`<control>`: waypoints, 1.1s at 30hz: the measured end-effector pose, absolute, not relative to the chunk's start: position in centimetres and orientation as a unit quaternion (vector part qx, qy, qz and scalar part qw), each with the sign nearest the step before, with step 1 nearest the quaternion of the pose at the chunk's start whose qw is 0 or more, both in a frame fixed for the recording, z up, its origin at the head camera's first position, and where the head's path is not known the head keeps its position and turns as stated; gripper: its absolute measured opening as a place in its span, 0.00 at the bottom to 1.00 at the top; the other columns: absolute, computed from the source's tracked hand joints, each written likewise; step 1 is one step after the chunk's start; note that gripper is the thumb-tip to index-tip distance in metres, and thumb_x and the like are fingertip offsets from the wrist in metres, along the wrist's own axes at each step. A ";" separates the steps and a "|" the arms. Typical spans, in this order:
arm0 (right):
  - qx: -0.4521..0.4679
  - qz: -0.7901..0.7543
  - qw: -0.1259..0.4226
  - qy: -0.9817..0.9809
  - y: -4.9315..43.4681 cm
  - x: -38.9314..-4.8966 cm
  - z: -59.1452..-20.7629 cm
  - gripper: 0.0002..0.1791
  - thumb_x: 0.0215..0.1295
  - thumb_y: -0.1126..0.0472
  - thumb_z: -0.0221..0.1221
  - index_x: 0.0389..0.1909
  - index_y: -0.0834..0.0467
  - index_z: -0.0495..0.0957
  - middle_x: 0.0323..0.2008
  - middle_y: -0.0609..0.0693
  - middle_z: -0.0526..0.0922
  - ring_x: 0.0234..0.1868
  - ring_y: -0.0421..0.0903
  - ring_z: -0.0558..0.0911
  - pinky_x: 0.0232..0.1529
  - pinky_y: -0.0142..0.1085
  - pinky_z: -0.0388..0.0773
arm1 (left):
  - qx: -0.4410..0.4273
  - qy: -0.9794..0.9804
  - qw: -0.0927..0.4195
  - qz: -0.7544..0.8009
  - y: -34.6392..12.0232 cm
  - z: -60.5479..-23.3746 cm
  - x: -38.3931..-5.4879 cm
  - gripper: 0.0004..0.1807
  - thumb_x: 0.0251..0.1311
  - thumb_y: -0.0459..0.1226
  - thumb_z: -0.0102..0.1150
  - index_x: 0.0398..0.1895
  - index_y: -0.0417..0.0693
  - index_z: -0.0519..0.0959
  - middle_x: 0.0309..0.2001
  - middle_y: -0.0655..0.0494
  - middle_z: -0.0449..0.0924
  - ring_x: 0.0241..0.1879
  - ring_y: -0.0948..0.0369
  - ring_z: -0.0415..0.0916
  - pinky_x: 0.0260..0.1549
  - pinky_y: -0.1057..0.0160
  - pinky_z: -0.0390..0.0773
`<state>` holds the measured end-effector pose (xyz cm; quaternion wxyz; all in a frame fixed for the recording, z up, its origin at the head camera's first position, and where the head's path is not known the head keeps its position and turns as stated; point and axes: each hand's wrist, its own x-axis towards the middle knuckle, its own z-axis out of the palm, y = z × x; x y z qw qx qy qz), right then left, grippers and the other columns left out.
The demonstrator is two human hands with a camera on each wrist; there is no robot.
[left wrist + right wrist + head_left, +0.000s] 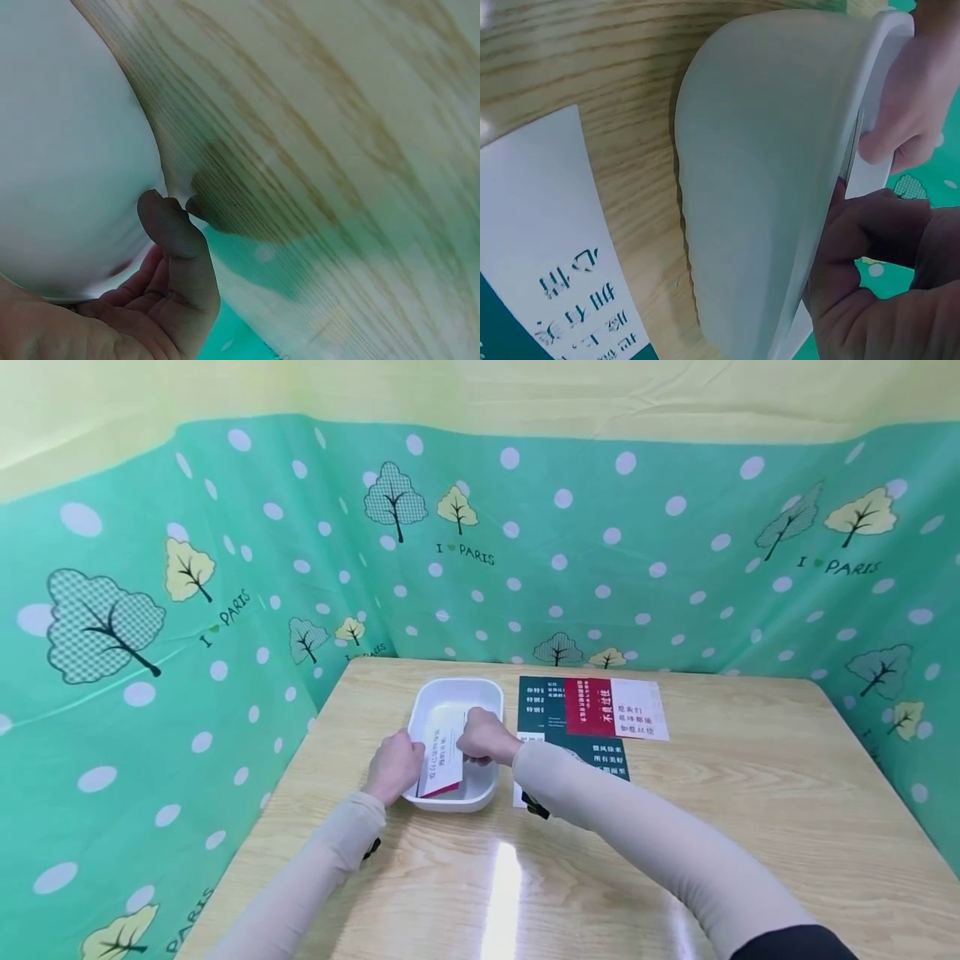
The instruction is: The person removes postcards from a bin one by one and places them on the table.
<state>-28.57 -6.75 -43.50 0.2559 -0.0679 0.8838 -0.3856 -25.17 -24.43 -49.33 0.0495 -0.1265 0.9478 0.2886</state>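
Observation:
Over the white plastic basin (490, 787) is a small stack of printed cards (442, 756), a white one with dark lettering on top and a red edge beneath. My left hand (395, 767) pinches the stack's left side at the basin's rim. In the left wrist view, one finger of that hand lies along the outer basin wall (67, 150). Fingers curled, my right hand (486, 737) grips the cards' right side inside the basin. Its fingertips are partly hidden by the rim in the right wrist view, where a card edge (870, 178) shows between both hands.
Right of the basin, more printed cards lie overlapping on the wooden table (735, 793): dark green, a red card (588, 706) and a white card (639, 710). My right forearm covers some. A green patterned curtain (570, 543) hangs behind and along the sides.

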 end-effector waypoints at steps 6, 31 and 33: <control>-0.076 -0.369 0.246 0.893 -6.3 -29.1 -43.3 0.08 0.72 0.69 0.60 0.48 0.67 0.79 0.26 0.56 0.85 0.18 0.44 0.78 0.17 0.30 0.72 | -0.122 0.951 0.046 0.280 -24.5 -49.4 -25.2 0.19 0.77 0.38 0.45 0.56 0.29 0.75 0.35 0.44 0.79 0.30 0.54 0.79 0.24 0.61 0.79; -0.097 -0.348 0.210 0.909 -4.4 -29.8 -43.3 0.06 0.69 0.69 0.61 0.45 0.65 0.80 0.27 0.54 0.82 0.20 0.43 0.77 0.21 0.30 0.75 | -0.119 0.950 0.048 0.285 -24.3 -49.0 -24.9 0.22 0.78 0.37 0.46 0.62 0.26 0.73 0.35 0.43 0.80 0.28 0.55 0.80 0.23 0.62 0.82; -0.096 -0.350 0.209 0.908 -4.2 -29.7 -43.3 0.02 0.69 0.69 0.62 0.39 0.63 0.82 0.26 0.53 0.82 0.20 0.42 0.76 0.20 0.30 0.74 | -0.119 0.950 0.049 0.286 -24.3 -49.1 -25.0 0.22 0.78 0.37 0.45 0.62 0.26 0.72 0.36 0.43 0.80 0.28 0.55 0.80 0.23 0.62 0.82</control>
